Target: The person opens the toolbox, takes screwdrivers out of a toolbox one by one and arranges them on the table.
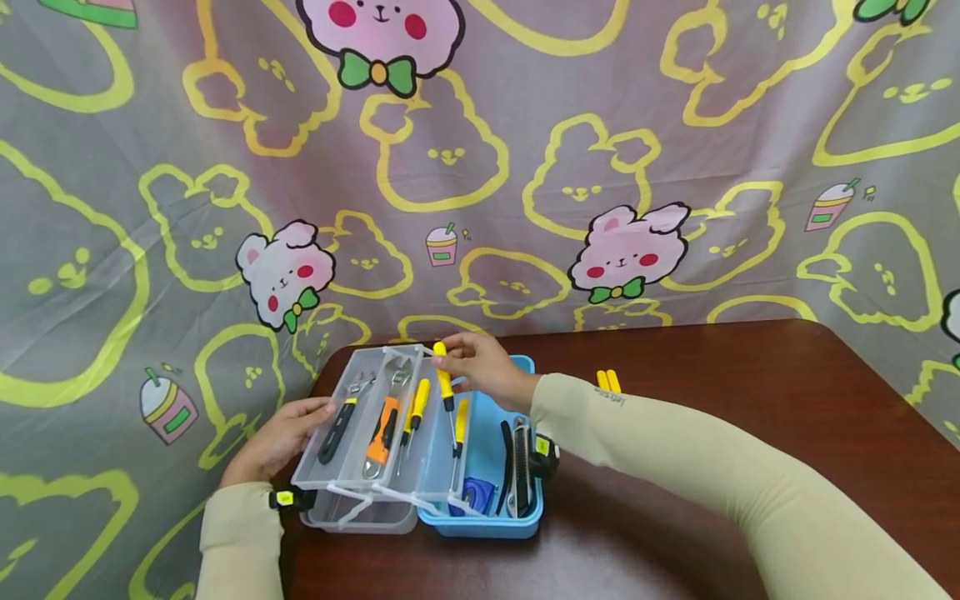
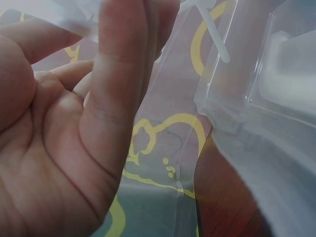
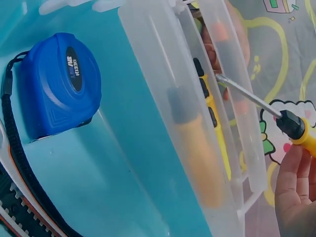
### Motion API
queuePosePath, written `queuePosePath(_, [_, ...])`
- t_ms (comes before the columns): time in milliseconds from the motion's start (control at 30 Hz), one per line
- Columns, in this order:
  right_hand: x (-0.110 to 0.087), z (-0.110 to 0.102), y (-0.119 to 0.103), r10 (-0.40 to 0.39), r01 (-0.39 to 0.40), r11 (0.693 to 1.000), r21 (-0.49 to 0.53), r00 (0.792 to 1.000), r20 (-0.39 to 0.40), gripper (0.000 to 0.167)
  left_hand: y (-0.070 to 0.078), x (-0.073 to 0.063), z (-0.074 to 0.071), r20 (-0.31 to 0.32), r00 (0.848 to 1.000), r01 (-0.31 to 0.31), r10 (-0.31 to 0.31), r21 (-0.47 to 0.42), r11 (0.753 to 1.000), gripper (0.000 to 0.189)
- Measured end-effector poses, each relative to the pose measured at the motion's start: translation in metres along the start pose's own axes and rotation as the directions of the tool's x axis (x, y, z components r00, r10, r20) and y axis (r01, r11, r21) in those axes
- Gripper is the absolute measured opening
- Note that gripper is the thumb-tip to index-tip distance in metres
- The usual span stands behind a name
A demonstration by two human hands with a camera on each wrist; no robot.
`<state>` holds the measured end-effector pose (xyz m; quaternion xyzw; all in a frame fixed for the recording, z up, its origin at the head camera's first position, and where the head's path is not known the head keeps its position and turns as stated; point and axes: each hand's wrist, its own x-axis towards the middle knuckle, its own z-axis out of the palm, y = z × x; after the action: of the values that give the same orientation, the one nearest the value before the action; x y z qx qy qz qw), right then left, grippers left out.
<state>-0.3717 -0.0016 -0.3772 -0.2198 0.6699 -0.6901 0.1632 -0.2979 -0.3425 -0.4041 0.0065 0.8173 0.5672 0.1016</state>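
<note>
A blue toolbox (image 1: pixel 525 517) stands open on the brown table, its clear fold-out trays (image 1: pixel 360 367) raised to the left. My right hand (image 1: pixel 480 367) pinches the yellow handle of a screwdriver (image 1: pixel 446 383) over the right-hand tray, tip pointing down into it. In the right wrist view the screwdriver (image 3: pixel 289 123) has a black collar, and its steel shaft reaches the clear tray (image 3: pixel 163 74). My left hand (image 1: pixel 296 425) rests with straight fingers against the left side of the trays. The left wrist view shows its palm (image 2: pixel 64 148) beside the clear plastic (image 2: pixel 276 74).
The trays hold a black-handled wrench (image 1: pixel 337 427), an orange tool (image 1: pixel 382 433) and yellow screwdrivers (image 1: pixel 417 408). A blue tape measure (image 3: pixel 57 84) and black tools (image 1: pixel 517 475) lie in the blue box. Two yellow handles (image 1: pixel 607 381) lie on the table behind my right sleeve. A patterned cloth hangs behind.
</note>
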Motion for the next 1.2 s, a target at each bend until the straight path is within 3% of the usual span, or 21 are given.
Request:
queuePosePath(333, [-0.003,-0.018,-0.008,0.001,-0.001,1.0,0.019,1.0,0.004,0.034,-0.002,0.0,0.0,-0.012,1.0,0.002,-0.002,0.007,1.0,0.059])
queuePosePath(1200, [-0.019,-0.055,-0.004,0.007,-0.012,0.996,-0.086,0.999,-0.054,0.029,-0.002,0.001,0.0,-0.016,1.0,0.006,-0.006,0.011,1.0,0.06])
